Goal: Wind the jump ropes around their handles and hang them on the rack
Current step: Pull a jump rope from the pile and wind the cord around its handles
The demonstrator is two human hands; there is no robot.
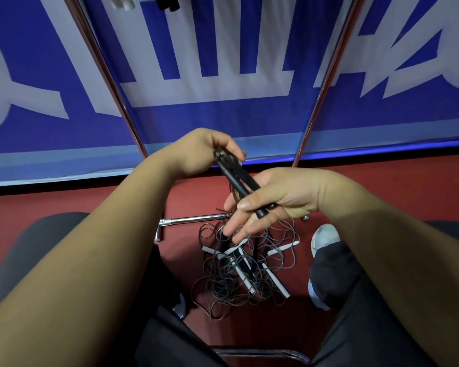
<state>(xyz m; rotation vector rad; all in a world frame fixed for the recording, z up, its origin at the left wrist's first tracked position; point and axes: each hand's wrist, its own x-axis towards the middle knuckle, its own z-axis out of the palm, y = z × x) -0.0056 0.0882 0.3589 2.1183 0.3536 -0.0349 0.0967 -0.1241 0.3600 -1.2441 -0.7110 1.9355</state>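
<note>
Two black jump-rope handles (pixel 237 178) lie side by side between my hands, slanting from upper left to lower right. My left hand (pixel 199 152) grips their upper ends with curled fingers. My right hand (pixel 270 205) holds the lower ends under its thumb, the other fingers stretched out. A thin dark cord hangs from the handles down to a tangled pile of jump ropes (pixel 245 266) on the red floor, with white and black handles in it. The rack's chrome uprights (pixel 109 75) (pixel 326 78) rise behind, and wound ropes hang at the top (pixel 167 2).
A blue and white banner (pixel 223 62) covers the wall behind the rack. The rack's chrome foot bar (pixel 191 221) lies on the floor by the pile. My knees in dark trousers and a white shoe (pixel 323 237) flank the pile. A chair's metal edge (pixel 260 352) shows below.
</note>
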